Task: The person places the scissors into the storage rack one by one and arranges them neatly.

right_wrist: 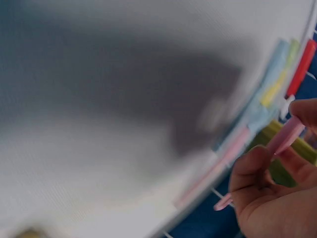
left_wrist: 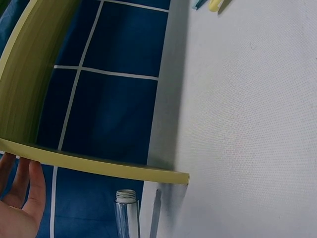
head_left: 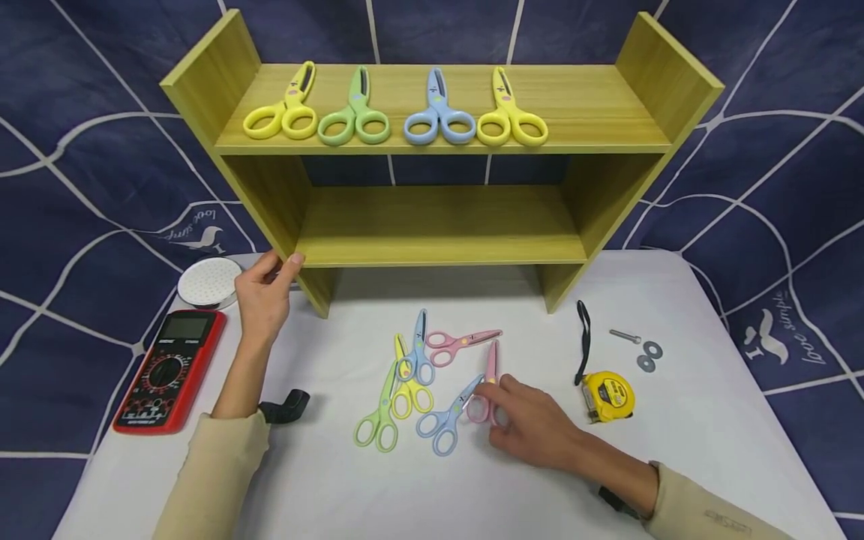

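My right hand (head_left: 533, 420) pinches pink scissors (head_left: 493, 360) by the handle end, low over the white table. In the right wrist view, thumb and fingers close around the pink handle (right_wrist: 287, 135). My left hand (head_left: 265, 296) holds the lower left side panel of a wooden shelf (head_left: 439, 251), thumb at its front edge; the left wrist view shows fingers against the panel (left_wrist: 99, 163). Beside the right hand lie blue scissors (head_left: 447, 420), another pink pair (head_left: 466, 341), a second blue pair (head_left: 420, 352), yellow scissors (head_left: 410, 394) and green scissors (head_left: 385, 409).
On the upper board stand two yellow scissors (head_left: 501, 97), one green pair (head_left: 355, 112) and one blue pair (head_left: 439, 112). A multimeter (head_left: 169, 371) and round white shower head (head_left: 209, 281) lie left; a tape measure (head_left: 610, 395), bolt (head_left: 625, 336) and washers (head_left: 646, 364) lie right.
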Available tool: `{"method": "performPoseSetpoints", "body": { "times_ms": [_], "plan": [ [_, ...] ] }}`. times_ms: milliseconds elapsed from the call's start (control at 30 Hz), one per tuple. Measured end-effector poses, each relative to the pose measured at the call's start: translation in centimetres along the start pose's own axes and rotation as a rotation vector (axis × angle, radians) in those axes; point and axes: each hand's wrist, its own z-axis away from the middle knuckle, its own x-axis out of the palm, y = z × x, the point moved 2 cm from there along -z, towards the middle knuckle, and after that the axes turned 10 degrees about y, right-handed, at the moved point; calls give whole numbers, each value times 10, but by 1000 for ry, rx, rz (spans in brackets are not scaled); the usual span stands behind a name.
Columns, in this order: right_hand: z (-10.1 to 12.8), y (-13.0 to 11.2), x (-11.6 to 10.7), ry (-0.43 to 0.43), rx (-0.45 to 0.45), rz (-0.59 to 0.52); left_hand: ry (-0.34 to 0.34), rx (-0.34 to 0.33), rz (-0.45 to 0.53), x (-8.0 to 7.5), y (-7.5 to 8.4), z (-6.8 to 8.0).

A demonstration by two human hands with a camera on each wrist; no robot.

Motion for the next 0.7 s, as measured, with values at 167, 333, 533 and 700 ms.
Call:
{"method": "performPoseSetpoints", "body": {
  "times_ms": [167,333,533,700],
  "plan": [
    [-16,-16,-40,230,-172,-15,-3,-9,2,0,0,0],
    [-31,-32,-70,424,-304,21,5,-10,-2,-1,-26,-8],
    [-29,-20,-56,322,-190,-6,20,-9,33,-2,-36,-11],
    [-32,-1,-50,245,-31,-85,31,-12,34,1,-37,-10]
  ]
}}
